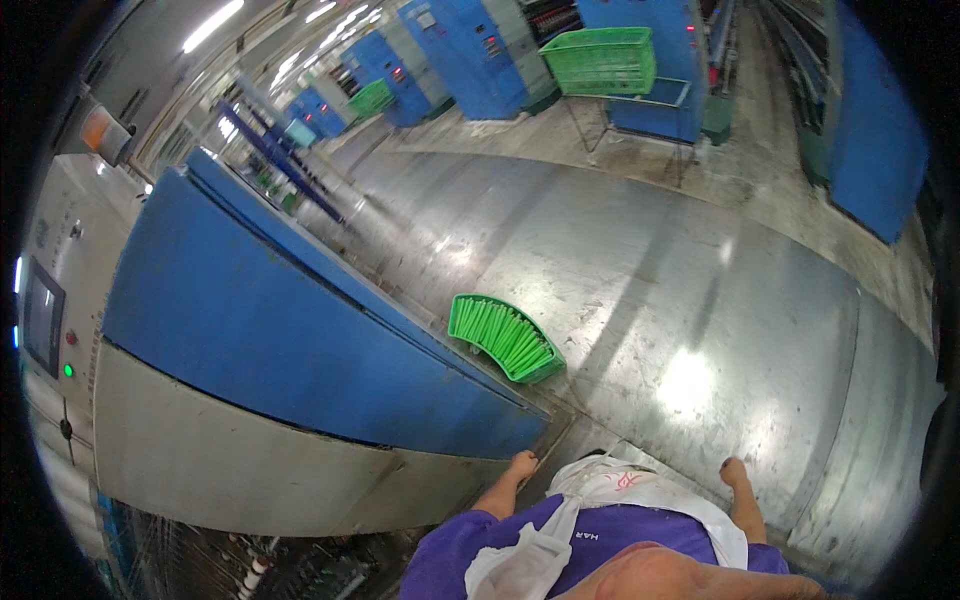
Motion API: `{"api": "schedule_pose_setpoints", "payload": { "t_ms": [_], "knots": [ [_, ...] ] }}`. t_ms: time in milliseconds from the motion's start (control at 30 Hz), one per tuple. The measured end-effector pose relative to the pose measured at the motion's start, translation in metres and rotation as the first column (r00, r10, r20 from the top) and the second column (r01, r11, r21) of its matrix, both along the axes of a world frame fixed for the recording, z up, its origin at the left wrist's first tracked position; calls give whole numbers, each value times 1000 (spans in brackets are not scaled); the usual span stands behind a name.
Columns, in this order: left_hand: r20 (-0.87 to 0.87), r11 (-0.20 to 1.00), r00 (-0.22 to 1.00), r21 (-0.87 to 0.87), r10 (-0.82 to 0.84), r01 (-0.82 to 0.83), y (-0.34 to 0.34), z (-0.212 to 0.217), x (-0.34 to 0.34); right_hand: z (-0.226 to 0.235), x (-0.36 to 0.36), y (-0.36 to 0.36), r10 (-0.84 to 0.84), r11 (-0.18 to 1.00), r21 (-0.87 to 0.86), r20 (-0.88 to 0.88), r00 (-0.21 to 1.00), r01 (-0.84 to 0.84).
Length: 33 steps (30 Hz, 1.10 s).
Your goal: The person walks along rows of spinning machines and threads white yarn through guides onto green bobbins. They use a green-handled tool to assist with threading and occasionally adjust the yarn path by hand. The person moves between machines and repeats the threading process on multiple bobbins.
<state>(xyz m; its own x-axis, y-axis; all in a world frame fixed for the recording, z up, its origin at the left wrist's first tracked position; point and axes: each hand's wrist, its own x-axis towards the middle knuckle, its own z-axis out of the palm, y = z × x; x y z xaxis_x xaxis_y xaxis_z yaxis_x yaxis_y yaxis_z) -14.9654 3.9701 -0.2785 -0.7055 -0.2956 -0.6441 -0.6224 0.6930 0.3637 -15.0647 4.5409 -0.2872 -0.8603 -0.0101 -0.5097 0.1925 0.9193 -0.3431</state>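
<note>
My left hand (522,463) hangs beside my hip, close to the lower corner of a long blue and grey machine housing (260,330). My right hand (735,471) hangs on the other side, over the bare shiny floor (700,300). Neither hand holds or touches anything that I can see, and the fingers are too small and foreshortened to read. My purple shirt and white apron (600,500) fill the lower edge between the arms. A green plastic crate (505,338) full of green tubes sits on the floor ahead of my left hand, against the machine.
A control panel with a small screen and a green light (45,325) is at the machine's left end. A green basket (600,58) rests on a wire-frame cart at the back. Blue machines (470,50) line the far aisle, with another blue one (880,140) on the right.
</note>
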Motion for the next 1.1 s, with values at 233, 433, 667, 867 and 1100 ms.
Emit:
{"api": "schedule_pose_setpoints", "payload": {
  "t_ms": [233, 433, 667, 867, 1100],
  "knots": [
    [277, 968, 955, 192, 106, -163, 3, -52, -65, -23, -233, -12, 29, 1000, 3, -324, 945, -30],
    [129, 803, 793, 58, -595, 593, -39, -83, -226, -76, -312, -69, 412, 909, -86, 48, 910, -407],
    [-393, 991, 913, 34, -107, 131, -91, -12, -528, -60, -469, -108, 180, 980, -107, 109, 977, -169],
    [-352, 919, 881, 343, 317, -194, -102, 26, -695, -31, -639, -185, 448, 890, -88, -13, 894, -447],
    [70, 991, 992, 73, 106, -111, -186, -18, -688, -62, -868, -280, 593, 794, -190, 31, 804, -578]
  ]
}}
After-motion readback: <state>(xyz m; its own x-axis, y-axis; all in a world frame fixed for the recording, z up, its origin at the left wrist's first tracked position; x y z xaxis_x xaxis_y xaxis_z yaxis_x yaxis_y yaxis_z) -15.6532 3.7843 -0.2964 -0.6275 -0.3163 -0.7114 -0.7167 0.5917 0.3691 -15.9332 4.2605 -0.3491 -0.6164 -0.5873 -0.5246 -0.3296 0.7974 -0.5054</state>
